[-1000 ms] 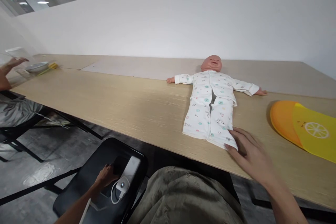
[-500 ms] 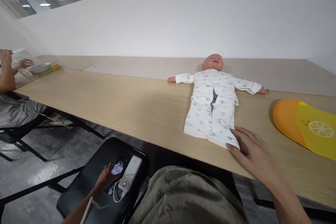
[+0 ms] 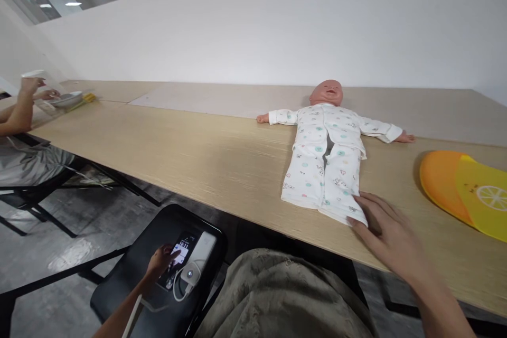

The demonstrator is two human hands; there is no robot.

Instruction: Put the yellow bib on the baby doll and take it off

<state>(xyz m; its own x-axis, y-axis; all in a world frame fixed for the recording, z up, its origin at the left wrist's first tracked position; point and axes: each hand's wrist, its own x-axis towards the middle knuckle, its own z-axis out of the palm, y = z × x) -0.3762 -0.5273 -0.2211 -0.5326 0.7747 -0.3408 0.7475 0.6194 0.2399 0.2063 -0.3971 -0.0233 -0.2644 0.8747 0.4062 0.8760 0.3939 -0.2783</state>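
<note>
- A baby doll [image 3: 326, 96] in a patterned top [image 3: 312, 122] lies face-up on the desk [image 3: 198, 142], right of centre, head toward the far wall, matching trousers [image 3: 304, 177] stretched toward the near edge.
- The person's right hand [image 3: 390, 232] rests at the right trouser cuff, thumb and fingers apart around its corner; whether cloth is pinched cannot be told.
- On a black chair [image 3: 162, 229] at near left, the left hand [image 3: 159, 260] puts a finger to a lit phone [image 3: 186, 245]; how its other fingers stand is unclear.
- Beside the phone sit a white block [image 3: 205, 247] and a round device [image 3: 190, 273] with a looped cable [image 3: 177, 297].
- Any tug at the cuff could, it seems, skew the trousers or drag the doll nearward, particularly with attention split.
- A snagged cable might pull the devices off the seat.
- Far left, a co-worker's arm [image 3: 21, 111] reaches toward a bowl [image 3: 71, 99].
</note>
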